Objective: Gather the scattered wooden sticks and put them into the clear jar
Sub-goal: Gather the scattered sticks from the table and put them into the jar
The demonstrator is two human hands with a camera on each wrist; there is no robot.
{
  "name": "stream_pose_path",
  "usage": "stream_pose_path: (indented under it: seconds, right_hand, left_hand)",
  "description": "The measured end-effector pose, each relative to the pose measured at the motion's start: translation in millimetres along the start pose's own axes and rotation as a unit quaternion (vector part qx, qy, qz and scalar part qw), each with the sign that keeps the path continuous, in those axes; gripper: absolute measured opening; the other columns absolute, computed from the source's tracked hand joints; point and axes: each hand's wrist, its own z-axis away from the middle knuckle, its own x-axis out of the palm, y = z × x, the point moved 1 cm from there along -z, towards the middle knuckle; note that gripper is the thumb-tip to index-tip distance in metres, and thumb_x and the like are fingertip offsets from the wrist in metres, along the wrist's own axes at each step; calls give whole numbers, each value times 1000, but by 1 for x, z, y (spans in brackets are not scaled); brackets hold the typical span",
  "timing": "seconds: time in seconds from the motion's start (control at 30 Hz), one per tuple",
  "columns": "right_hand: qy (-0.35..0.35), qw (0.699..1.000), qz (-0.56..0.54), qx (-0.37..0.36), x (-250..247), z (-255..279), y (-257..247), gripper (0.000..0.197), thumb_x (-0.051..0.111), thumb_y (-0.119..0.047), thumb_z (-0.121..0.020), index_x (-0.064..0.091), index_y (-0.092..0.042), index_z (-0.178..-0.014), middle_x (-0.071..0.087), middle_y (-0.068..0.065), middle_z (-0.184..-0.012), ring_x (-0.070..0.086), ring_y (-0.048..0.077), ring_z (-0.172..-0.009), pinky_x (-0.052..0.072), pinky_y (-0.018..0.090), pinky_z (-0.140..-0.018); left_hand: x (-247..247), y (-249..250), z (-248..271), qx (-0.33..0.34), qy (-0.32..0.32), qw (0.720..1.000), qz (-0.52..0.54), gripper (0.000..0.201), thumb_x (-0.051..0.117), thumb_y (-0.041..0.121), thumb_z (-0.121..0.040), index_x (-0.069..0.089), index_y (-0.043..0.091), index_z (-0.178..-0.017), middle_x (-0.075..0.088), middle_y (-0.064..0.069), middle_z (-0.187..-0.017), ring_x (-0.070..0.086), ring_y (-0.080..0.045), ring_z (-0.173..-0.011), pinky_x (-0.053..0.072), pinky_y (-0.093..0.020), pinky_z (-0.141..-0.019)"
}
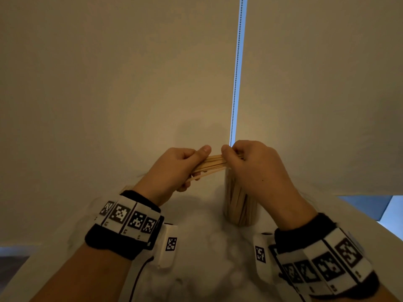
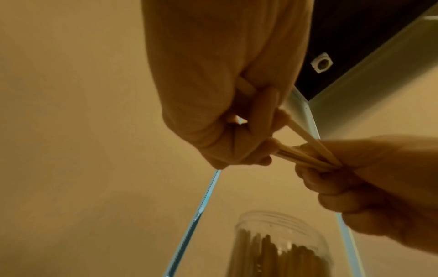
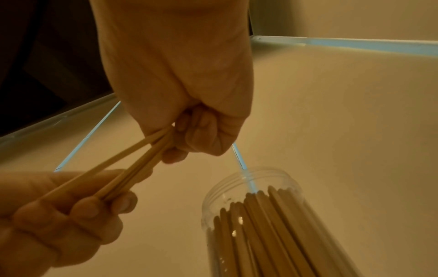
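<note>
Wooden sticks [image 1: 212, 164] are gripped as one bundle at either end by the curled fingers of the left hand [image 1: 174, 168] and the right hand [image 1: 255, 168], held above the open clear jar [image 1: 238, 203], which is already packed with upright sticks.

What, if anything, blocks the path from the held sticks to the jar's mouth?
Nothing visible does. Both hands, left and right, grip the bundle of wooden sticks above the clear jar; its mouth has no lid, though sticks already fill much of it.
</note>
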Motion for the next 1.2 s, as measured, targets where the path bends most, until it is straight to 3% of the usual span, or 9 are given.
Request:
stream_pose_path:
  seconds: [0.1, 0.2, 0.3, 0.5, 0.63, 0.87, 0.97, 1.07, 1.2]
  right_hand:
    - [-29, 999, -39, -14, -7, -3, 4, 39, 48, -46, -100, 69, -18, -81, 65, 2, -69, 60, 15, -68, 43, 26, -60]
    - [-69, 996, -32, -43, -8, -2, 4, 44, 46, -54, -98, 70, -20, -84, 63, 2, -66, 59, 16, -66, 47, 32, -65]
    - [-109, 993, -17, -41, -3, 0, 2, 47, 49, -62, -93, 72, -23, -80, 60, 2, -62, 57, 13, -60, 45, 28, -60]
    - [-98, 993, -66, 21, -5, -3, 5, 47, 58, -59, -90, 71, -19, -68, 48, -3, -48, 44, 6, -44, 33, 23, -52]
    - [-91, 983, -146, 62, -11, -2, 11, 43, 63, -55, -89, 78, -19, -71, 46, 4, -51, 37, 5, -39, 32, 16, -47]
    - [-53, 991, -121, 20, -5, -2, 2, 36, 58, -55, -92, 72, -25, -77, 52, -8, -53, 48, 5, -52, 32, 17, -53]
    - [-39, 990, -135, 15, -13, -5, 5, 37, 65, -52, -89, 73, -21, -71, 53, -1, -52, 45, 6, -48, 32, 13, -49]
    - [-33, 988, -151, 32, -32, -9, 11, 34, 69, -46, -88, 74, -17, -70, 48, -9, -43, 44, 4, -42, 31, 12, -46]
    - [53, 988, -128, 73, -67, -16, 34, 33, 68, -46, -89, 74, -17, -73, 46, -9, -39, 43, 7, -38, 36, 27, -53]
  left_hand:
    - [8, 0, -1, -4, 65, 997, 48, 51, 64, 53, -92, 63, 11, -64, 46, -2, -53, 36, -13, -42, 32, -21, -41]
    - [10, -3, -3, 36, 132, 991, -3, 52, 63, 53, -93, 61, 13, -61, 52, 4, -48, 46, -9, -41, 39, -20, -41]
    - [5, -6, -4, 78, 176, 979, -68, 52, 62, 53, -94, 64, 10, -63, 59, -1, -53, 55, -10, -44, 46, -23, -45]
    - [3, 0, -1, 111, 171, 978, -44, 57, 45, 59, -100, 69, 13, -77, 63, -2, -59, 58, -13, -47, 41, -19, -45]
    - [12, -3, 3, 202, 174, 950, -161, 61, 41, 60, -100, 60, 12, -67, 56, -5, -60, 53, -16, -58, 45, -35, -58]
    - [14, -8, -3, 92, 240, 936, -242, 74, 31, 60, -102, 44, 9, -49, 43, -3, -44, 42, -19, -45, 32, -33, -49]
    - [20, -7, -4, 82, 227, 953, -184, 76, 35, 60, -101, 58, 6, -54, 50, -4, -45, 47, -13, -45, 36, -31, -52]
    - [31, -6, -5, 60, 171, 981, -75, 67, 35, 62, -100, 69, 16, -66, 53, 2, -48, 46, -7, -43, 38, -27, -55]
    - [41, -9, -3, 27, 119, 991, 47, 49, 39, 62, -98, 66, 22, -105, 69, -1, -86, 62, -12, -67, 52, -29, -55]
